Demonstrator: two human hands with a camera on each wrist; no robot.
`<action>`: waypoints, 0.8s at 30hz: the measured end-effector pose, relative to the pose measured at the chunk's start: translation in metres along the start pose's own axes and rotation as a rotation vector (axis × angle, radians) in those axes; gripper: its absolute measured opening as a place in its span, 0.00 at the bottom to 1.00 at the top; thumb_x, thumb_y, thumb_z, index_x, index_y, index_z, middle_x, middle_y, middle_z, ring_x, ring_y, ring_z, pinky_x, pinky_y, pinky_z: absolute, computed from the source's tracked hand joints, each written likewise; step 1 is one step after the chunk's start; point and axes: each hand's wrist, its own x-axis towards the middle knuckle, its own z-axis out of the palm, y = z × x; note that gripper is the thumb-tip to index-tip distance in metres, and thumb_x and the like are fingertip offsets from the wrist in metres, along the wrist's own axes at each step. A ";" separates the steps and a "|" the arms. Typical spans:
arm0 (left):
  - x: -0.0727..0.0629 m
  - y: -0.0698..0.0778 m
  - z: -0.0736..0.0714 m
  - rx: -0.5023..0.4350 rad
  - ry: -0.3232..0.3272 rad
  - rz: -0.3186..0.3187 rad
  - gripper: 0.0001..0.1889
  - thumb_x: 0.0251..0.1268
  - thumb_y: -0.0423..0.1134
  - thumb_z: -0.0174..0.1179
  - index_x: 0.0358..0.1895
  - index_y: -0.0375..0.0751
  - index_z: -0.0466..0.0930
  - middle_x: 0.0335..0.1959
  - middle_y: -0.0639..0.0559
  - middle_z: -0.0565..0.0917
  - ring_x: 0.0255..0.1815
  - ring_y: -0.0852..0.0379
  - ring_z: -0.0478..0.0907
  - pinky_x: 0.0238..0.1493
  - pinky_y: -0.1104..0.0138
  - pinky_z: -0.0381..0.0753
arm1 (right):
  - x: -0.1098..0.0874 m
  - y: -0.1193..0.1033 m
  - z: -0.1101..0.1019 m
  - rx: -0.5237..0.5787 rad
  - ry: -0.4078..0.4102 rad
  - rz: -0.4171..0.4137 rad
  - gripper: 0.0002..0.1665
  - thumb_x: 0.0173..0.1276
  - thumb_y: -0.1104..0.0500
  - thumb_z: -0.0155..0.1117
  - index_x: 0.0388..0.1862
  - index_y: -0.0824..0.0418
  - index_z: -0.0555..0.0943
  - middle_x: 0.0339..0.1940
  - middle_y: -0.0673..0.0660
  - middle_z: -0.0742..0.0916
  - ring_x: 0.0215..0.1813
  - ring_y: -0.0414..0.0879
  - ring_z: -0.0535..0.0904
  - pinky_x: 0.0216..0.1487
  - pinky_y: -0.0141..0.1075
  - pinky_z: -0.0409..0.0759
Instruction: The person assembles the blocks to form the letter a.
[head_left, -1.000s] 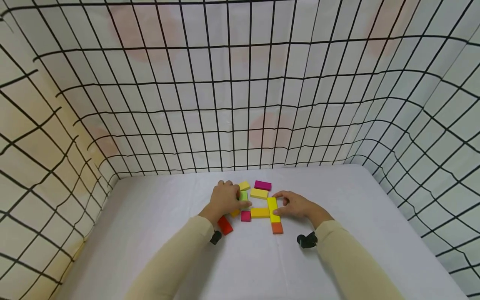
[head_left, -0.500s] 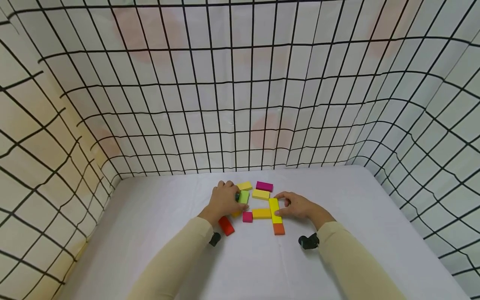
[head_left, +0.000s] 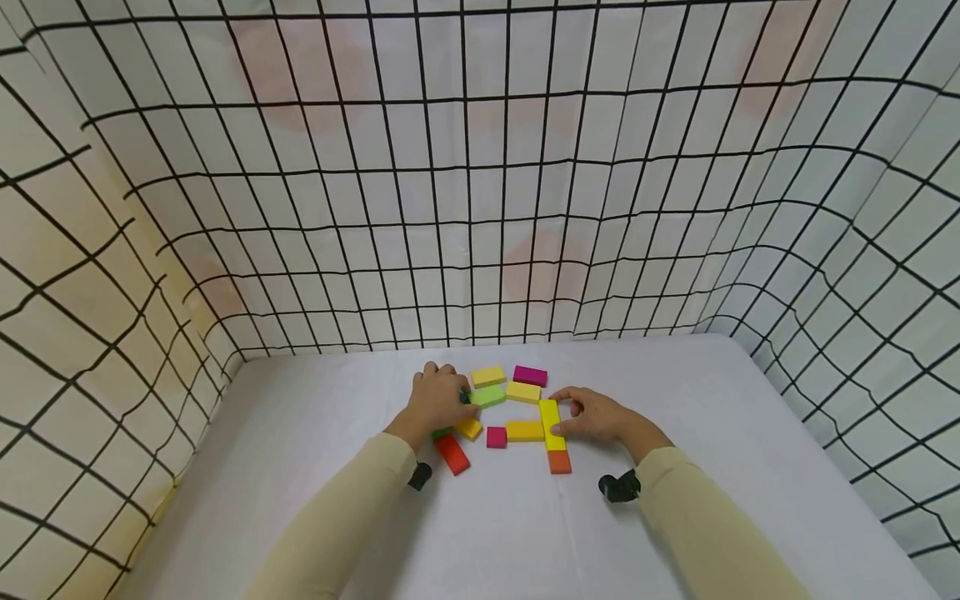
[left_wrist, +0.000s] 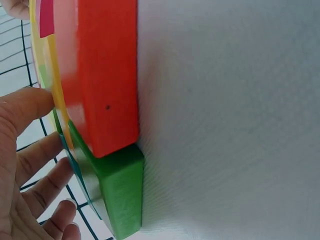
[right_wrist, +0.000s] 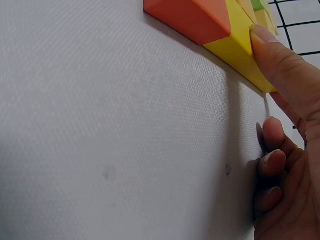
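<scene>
My left hand (head_left: pixel 437 398) is at the left side of a group of flat coloured blocks. Its thumb and index finger are on either side of a dark teal block (head_left: pixel 465 398), mostly hidden in the head view. That block meets the left end of a light green block (head_left: pixel 487 397). A green block (left_wrist: pixel 120 190) lies under the hand, against a red block (head_left: pixel 452 455). My right hand (head_left: pixel 596 417) pinches a bright yellow block (head_left: pixel 551 421) between thumb and index finger. An orange block (head_left: pixel 558 462) touches its near end; a golden yellow block (head_left: pixel 525 431) touches its left side.
Behind lie a magenta block (head_left: pixel 530 376) and pale yellow blocks (head_left: pixel 523 392). A small pink block (head_left: pixel 496 437) sits left of the golden one, and an amber block (head_left: pixel 469 428) beside the left hand. A black-gridded white wall (head_left: pixel 480 250) borders the white table (head_left: pixel 510 533).
My left hand has shifted left, with the dark teal block moving alongside. The light green block has turned from upright to nearly sideways. My right hand keeps its place on the bright yellow block.
</scene>
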 end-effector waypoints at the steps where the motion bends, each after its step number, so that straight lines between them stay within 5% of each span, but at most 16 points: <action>1: 0.000 0.000 0.000 0.004 -0.003 -0.003 0.20 0.61 0.61 0.66 0.47 0.53 0.88 0.53 0.50 0.82 0.54 0.46 0.68 0.55 0.53 0.71 | 0.000 0.000 0.000 -0.003 0.001 -0.001 0.40 0.59 0.42 0.78 0.69 0.45 0.75 0.42 0.55 0.75 0.45 0.50 0.71 0.41 0.39 0.68; 24: 0.002 -0.001 0.005 -0.024 0.033 -0.025 0.20 0.66 0.59 0.64 0.55 0.55 0.86 0.55 0.49 0.83 0.52 0.45 0.67 0.53 0.54 0.70 | -0.002 0.000 0.000 0.020 0.004 0.006 0.40 0.59 0.43 0.78 0.70 0.45 0.74 0.43 0.55 0.74 0.46 0.49 0.71 0.41 0.38 0.69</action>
